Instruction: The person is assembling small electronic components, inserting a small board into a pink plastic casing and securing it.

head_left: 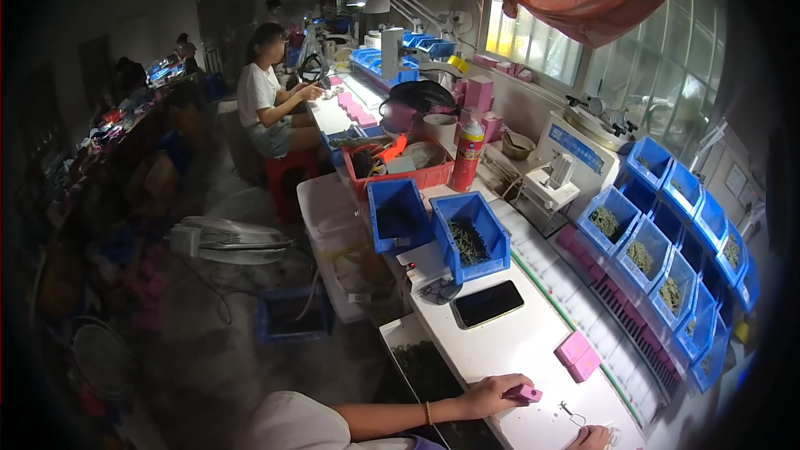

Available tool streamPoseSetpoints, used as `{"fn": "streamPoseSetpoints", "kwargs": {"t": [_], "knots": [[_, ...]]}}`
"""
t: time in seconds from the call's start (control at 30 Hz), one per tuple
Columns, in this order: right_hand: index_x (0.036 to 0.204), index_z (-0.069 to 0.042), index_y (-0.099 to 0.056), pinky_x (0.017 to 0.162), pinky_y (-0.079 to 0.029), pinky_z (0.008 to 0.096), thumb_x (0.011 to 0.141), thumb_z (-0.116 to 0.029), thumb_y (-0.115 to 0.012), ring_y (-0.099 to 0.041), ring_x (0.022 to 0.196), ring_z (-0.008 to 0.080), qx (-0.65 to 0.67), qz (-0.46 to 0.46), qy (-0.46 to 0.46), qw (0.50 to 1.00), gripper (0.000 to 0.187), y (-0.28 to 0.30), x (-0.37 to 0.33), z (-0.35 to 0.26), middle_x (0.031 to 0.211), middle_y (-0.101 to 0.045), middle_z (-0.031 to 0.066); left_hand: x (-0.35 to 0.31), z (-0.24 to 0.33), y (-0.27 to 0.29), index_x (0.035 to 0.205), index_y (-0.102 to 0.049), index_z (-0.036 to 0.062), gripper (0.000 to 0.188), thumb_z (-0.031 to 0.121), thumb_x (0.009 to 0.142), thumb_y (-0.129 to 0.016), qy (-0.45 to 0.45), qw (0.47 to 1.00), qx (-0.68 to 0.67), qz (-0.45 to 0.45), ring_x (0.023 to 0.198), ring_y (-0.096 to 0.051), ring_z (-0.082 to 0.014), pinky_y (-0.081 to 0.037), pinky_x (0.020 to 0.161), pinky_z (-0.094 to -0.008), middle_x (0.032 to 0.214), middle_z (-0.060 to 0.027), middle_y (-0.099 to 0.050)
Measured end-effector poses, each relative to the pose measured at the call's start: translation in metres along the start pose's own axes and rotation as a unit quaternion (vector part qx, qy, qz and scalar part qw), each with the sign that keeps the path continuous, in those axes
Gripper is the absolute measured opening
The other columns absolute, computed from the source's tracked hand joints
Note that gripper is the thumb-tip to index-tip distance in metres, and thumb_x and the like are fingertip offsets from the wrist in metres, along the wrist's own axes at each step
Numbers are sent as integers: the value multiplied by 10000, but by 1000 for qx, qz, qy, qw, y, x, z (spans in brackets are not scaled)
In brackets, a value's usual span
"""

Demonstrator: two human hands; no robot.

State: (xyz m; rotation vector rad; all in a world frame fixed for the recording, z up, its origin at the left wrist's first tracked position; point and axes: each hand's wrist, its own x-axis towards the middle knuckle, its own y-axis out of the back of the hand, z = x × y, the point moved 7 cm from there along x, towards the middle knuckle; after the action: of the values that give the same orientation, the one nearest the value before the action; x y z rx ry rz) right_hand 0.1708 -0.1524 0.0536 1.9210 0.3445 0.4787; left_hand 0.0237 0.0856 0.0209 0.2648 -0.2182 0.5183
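Note:
My left hand (492, 396) reaches over the white workbench with its fingers closed around a small pink block (523, 394) that has a dark hole in its end. To the right, at the lower edge, my right hand (592, 438) has curled fingers, and what they pinch is too small to make out. Close to its fingertips is a thin, bent metal piece (573, 414); whether the fingers touch it I cannot tell. Two more pink blocks (577, 356) lie side by side beyond my hands. A dark-screened phone (489, 304) rests farther back on the bench.
Blue bins (471, 237) of small greenish parts stand past the phone. More blue bins (646, 260) are racked at the right. A red spray can (467, 157) and a red tray (400, 168) sit farther off. Another person (271, 92) works at the bench's far end.

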Motion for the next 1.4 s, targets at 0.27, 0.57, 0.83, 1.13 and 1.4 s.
{"fn": "streamPoseSetpoints", "kwargs": {"t": [0.27, 0.57, 0.83, 1.13, 1.4], "knots": [[1165, 53, -576, 962, -414, 463, 1039, -263, -395, -552, 1098, 424, 12, -36, -53, 998, 386, 47, -16, -54, 1196, -588, 289, -13, 24, 12, 1470, -387, 147, 757, 61, 803, -735, 2, 997, -2, -73, 1298, -502, -300, -415, 1091, -389, 1468, -109, -437], [1327, 40, -521, 1060, -374, 427, 1010, -330, -457, -526, 1233, 359, 138, -109, -99, 979, 492, 34, -16, -30, 1331, -563, 235, -28, 56, 34, 1457, -417, 127, 742, 95, 802, -763, -108, 990, 85, 17, 1391, -390, -332, -377, 1129, -429, 1558, -121, -315], [830, -20, -541, 753, -392, 431, 881, -66, -578, -502, 818, 349, 176, 56, 91, 979, 78, -16, 7, 31, 811, -516, 176, -39, 109, 48, 1175, -609, 78, 443, 30, 774, -790, -209, 953, 183, 123, 1198, -553, -353, -477, 981, -419, 1317, -217, -534], [927, -34, -517, 844, -431, 281, 1029, -140, -512, -524, 853, 144, 609, -63, -45, 790, 148, 10, -11, 21, 868, -540, 34, -33, 79, -12, 1169, -625, 61, 385, -33, 811, -732, -92, 991, -42, -88, 735, -645, -168, -528, 642, -270, 1072, -121, -664], [1048, -2, -516, 858, -481, 266, 951, 5, -600, -567, 946, 120, 556, -107, -20, 824, 128, 8, -38, -32, 980, -583, 64, -9, 59, -89, 1077, -617, 15, 194, 100, 919, -689, 149, 959, -140, -195, 650, -597, -52, -474, 533, -192, 886, -47, -658]]}}
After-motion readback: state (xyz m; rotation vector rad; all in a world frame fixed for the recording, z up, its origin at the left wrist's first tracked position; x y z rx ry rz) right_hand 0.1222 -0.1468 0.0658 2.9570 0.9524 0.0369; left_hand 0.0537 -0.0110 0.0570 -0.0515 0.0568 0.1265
